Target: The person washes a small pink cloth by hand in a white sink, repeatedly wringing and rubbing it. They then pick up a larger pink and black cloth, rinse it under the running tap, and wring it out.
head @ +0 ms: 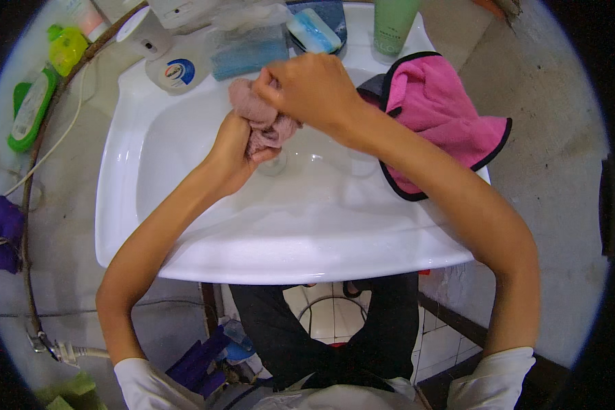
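Observation:
A crumpled dusty-pink cloth [253,105] is bunched between my two hands over the bowl of a white ceramic washbasin [307,251]. My left hand [236,154] grips it from below, the thumb showing at its lower edge. From the upper right, my right hand [307,92] bends over the bundle with curled fingers against its top; part of the cloth is hidden beneath that hand. Draped across the basin's right rim is a bright pink towel [435,113] with black edging, behind my right forearm.
Along the back ledge are a white cup [142,33], a clear-topped container with a blue label [178,73], a blue packet [251,54], a soap bar [313,31] on a dark dish and a green tube [393,25]. A brown pipe [31,205] runs down the left wall.

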A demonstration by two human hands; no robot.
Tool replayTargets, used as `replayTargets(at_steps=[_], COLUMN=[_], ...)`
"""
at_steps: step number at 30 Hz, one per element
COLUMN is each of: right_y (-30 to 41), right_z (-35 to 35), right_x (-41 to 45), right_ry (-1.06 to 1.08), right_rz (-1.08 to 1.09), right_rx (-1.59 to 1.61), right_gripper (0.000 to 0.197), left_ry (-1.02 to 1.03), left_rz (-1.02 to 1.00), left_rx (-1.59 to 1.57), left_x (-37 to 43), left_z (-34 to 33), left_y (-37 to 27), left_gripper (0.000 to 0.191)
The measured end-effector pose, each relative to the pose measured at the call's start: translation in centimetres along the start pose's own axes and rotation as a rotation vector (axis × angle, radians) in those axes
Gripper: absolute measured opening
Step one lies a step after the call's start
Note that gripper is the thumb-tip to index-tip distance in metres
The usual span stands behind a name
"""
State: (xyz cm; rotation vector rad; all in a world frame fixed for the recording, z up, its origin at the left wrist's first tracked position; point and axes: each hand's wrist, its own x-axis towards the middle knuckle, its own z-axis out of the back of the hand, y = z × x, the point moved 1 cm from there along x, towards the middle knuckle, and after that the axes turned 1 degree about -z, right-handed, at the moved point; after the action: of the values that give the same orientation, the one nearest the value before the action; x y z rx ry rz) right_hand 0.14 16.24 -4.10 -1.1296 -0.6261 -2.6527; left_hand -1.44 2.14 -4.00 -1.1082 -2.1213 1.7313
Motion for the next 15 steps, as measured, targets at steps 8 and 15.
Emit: replayTargets(at_steps=[8,15], right_y=[1.8,3.8], right_z=[-1.8,-2.2], right_x=[-2.3,-5.1], right_ry=[0.106,0.362], right_rz=[-0.024,-0.023], right_rx=[0.032,0.061], right_gripper=[0.028,0.026], left_ry=[0.033,0.021], left_rz=[0.014,0.164], left_rx=[0.093,0.067], left_x=[0.9,-0.1], left_z=[2.9,3.5], left_y=[1.4,3.7], left_gripper=[0.026,0.036])
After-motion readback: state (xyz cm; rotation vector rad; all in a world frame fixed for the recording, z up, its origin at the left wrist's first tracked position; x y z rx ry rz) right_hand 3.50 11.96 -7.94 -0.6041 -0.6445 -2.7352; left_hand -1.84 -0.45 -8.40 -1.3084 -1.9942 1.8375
